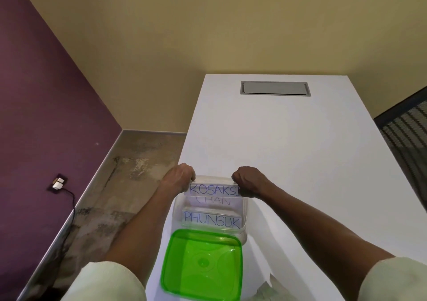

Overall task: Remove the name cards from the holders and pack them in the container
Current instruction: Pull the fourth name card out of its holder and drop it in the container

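Note:
A clear plastic container [245,210] stands on the white table [288,152] near its left edge. I hold a clear holder with the card "KOSAKSI" [213,189] over the container's far rim. My left hand [179,177] grips its left end and my right hand [248,181] grips its right end. Below it, inside the container, a card reading "CHAN" [213,201] shows. Nearer to me, a holder with the card "PHUNSUK" [212,219] sits in the container. The green lid [202,265] lies just in front of the container.
A grey hatch [275,88] is set into the table's far end. Crumpled paper [265,287] lies near the table's front edge. The floor drops away at the left, with a wall socket and cable [59,182]. A dark mesh chair [409,134] stands at the right.

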`<state>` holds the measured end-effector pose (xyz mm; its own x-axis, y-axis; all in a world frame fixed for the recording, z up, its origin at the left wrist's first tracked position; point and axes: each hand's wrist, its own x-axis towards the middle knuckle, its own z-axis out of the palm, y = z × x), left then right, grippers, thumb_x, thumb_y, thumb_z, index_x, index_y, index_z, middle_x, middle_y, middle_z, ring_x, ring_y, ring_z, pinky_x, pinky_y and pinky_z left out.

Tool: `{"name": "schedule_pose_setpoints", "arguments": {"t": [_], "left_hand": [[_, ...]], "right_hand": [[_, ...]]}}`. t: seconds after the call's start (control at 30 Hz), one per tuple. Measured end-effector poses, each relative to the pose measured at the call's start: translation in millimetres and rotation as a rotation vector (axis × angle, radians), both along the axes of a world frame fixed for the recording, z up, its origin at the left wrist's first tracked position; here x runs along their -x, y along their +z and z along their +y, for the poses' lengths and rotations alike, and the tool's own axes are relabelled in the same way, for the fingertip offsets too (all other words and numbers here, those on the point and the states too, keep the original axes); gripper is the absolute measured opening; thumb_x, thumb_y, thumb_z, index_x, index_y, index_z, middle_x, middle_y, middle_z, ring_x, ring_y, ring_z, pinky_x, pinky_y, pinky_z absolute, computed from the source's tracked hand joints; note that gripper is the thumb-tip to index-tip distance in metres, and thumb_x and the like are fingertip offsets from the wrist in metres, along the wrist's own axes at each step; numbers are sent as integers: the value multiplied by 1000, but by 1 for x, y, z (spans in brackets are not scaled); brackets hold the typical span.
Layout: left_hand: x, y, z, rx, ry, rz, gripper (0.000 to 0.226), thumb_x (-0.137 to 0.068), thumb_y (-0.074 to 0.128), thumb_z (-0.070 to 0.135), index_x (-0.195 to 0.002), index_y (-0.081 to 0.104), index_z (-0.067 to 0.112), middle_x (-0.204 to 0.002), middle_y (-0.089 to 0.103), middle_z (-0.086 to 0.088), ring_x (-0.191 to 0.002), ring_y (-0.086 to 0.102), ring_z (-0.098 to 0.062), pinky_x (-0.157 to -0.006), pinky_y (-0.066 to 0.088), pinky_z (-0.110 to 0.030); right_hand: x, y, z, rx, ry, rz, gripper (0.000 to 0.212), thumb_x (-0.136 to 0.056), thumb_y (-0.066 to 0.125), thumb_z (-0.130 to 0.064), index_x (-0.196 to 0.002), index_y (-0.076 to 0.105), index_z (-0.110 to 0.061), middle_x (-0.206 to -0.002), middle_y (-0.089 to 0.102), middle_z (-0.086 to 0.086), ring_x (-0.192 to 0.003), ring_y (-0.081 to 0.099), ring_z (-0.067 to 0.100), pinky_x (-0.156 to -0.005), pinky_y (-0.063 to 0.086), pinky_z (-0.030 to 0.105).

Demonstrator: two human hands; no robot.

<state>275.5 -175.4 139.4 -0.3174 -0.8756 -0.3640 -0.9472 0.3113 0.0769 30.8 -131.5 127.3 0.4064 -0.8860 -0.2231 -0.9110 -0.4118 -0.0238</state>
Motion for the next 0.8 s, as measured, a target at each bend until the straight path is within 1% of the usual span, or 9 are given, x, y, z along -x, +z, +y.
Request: {"name": "schedule_pose_setpoints", "arguments": {"t": [0.03, 0.23, 0.33, 0.43, 0.53, 0.67, 0.8], "left_hand": [[-1, -3, -1, 0, -5, -9, 44, -73, 74, -6, -112, 71, 14, -119, 67, -9, -103, 67, -26, -87, 57, -35], [-5, -7, -10, -45, -6, -20, 45, -73, 77, -4, -116, 69, 10, -121, 67, -12, -105, 67, -27, -92, 56, -39], [-4, -9, -12, -37, -16, -13, 45, -75, 75, -6, -117, 69, 10, -121, 67, -12, -105, 67, -27, -92, 56, -38], [-1, -13, -10, -11, -28, 1, 42, -77, 70, -9, -115, 70, 10, -119, 68, -13, -105, 68, -27, -91, 56, -38], [0, -19, -7, 21, -39, -1, 38, -82, 64, -8, -114, 70, 10, -118, 68, -14, -102, 68, -28, -90, 56, -38], [1, -28, -4, 42, -58, -8, 34, -84, 61, -6, -113, 71, 10, -115, 68, -15, -99, 69, -30, -84, 57, -36], [1, -35, -2, 49, -71, -48, 33, -87, 54, -3, -113, 70, 9, -117, 66, -16, -104, 66, -33, -87, 56, -38]], "right_hand": [[-2, 0, -3, -1, 14, 3, 15, -73, 60, -7, -73, 46, -13, -89, 63, 18, -81, 63, 34, -60, 34, 29], [-9, -2, -12, -1, 89, 47, 13, -73, 65, -11, -76, 53, -9, -89, 62, 17, -77, 62, 33, -59, 34, 29], [-8, -7, -12, -2, 89, 40, 15, -75, 65, -13, -84, 58, -4, -91, 62, 18, -79, 63, 34, -60, 34, 29], [-6, -12, -7, -17, 82, 30, 17, -76, 63, -13, -89, 59, -2, -94, 63, 18, -82, 63, 34, -61, 35, 29], [-7, -16, -3, -22, 82, 30, 16, -76, 61, -8, -90, 60, 0, -94, 63, 19, -83, 63, 35, -62, 36, 29], [-8, -19, -1, 9, 104, 37, 16, -77, 56, 2, -92, 61, 2, -94, 64, 22, -86, 63, 37, -64, 38, 32], [-12, -21, 2, 9, 141, 53, 15, -80, 49, 7, -88, 61, 4, -88, 64, 24, -83, 63, 38, -68, 44, 36]]}}
